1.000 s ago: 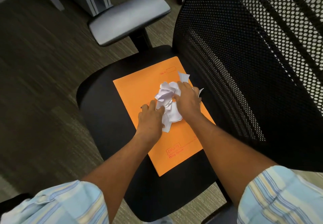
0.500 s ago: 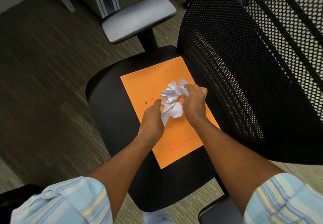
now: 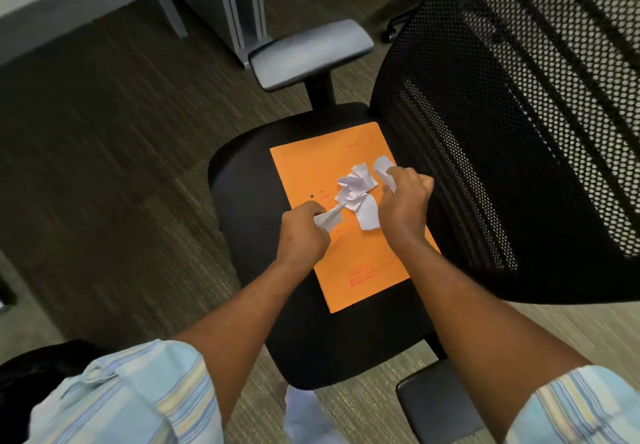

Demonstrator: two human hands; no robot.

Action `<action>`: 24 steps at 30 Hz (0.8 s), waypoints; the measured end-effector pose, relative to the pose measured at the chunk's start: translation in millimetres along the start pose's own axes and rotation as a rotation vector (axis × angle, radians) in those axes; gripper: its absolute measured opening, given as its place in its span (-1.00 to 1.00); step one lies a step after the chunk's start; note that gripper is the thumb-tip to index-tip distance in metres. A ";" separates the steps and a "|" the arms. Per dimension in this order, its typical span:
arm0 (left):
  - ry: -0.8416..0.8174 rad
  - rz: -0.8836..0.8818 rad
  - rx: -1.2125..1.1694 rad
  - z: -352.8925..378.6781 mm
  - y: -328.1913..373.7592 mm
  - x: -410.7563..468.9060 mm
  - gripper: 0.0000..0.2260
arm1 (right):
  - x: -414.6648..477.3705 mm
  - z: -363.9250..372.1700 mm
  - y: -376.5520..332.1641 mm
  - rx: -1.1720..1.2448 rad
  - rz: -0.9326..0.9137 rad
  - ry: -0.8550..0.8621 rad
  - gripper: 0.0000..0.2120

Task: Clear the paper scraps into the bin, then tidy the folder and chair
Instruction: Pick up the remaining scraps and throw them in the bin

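Both hands work mid-frame: left hand [image 3: 301, 232] pinches a paper scrap [image 3: 329, 219], right hand [image 3: 403, 204] clutches another scrap [image 3: 384, 170], above the orange folder [image 3: 367, 263] on the chair [image 3: 249, 201].

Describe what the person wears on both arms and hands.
Both forearms are bare, and the left hand and right hand wear no gloves, rings or watch. Each arm has a pushed-up sleeve in light blue with pale yellow and white stripes; a button shows on the left one.

Dim, soft indoor light; blurred edges
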State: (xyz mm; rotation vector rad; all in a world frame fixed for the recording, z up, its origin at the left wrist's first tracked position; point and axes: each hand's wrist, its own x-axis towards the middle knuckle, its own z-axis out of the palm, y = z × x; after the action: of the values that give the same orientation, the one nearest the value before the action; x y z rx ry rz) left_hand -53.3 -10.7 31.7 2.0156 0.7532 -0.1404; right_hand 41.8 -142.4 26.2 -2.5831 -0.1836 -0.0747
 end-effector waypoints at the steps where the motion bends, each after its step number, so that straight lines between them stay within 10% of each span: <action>1: 0.010 0.009 -0.003 -6.1 -0.9 -2.5 -0.77 | -4.6 -0.3 -6.2 0.025 -0.005 -0.016 -0.76; 24: 0.351 -0.216 -0.141 -162.5 -166.0 -101.0 -0.85 | -184.6 97.0 -177.2 0.033 -0.454 -0.337 -0.71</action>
State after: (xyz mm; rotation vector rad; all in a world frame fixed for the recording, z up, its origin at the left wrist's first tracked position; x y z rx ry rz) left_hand -259.6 136.2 35.9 1.8416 1.1699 0.1434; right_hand -165.1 36.5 18.8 -2.4556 -0.8834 0.1980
